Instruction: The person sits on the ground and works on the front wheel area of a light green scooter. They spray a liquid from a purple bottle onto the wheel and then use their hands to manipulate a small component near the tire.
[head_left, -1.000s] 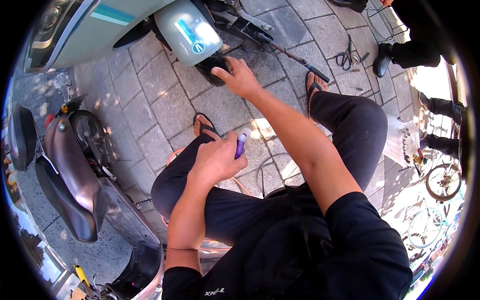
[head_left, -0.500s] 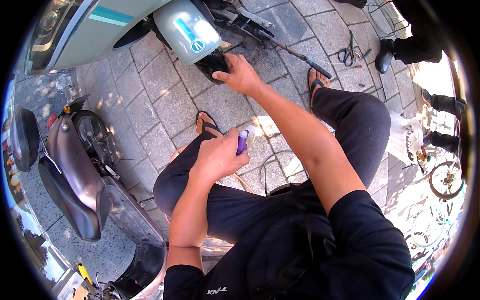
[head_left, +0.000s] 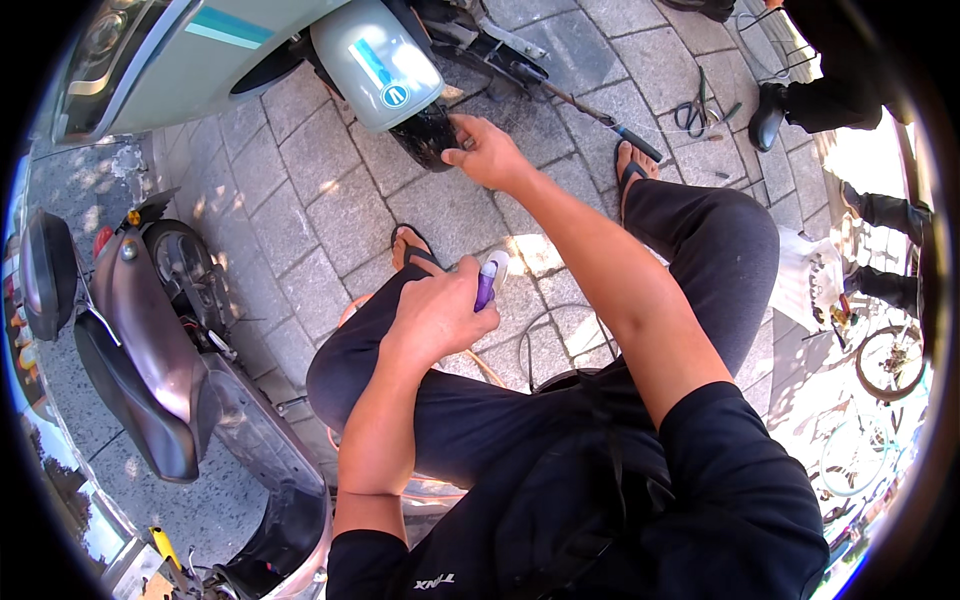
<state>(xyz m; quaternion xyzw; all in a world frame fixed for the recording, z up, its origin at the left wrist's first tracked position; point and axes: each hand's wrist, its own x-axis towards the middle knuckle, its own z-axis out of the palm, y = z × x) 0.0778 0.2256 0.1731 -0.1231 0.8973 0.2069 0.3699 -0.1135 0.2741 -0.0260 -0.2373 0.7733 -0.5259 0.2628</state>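
Purple tube [head_left: 487, 283] sits at the frame's centre, our left hand [head_left: 437, 315] closed tightly round it above our knee. Our right hand [head_left: 487, 153], up top, presses curled fingers on the scooter's black tyre [head_left: 425, 137], gripping nothing we can see.

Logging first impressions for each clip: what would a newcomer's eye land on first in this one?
Most striking is the right hand, stretched forward onto the black tyre under the scooter's pale front fender at the top of the view. Nearer the middle, the left hand rests on the knee, its grip closed around a small purple and white tube. A dark parked scooter fills the left edge on the paving.
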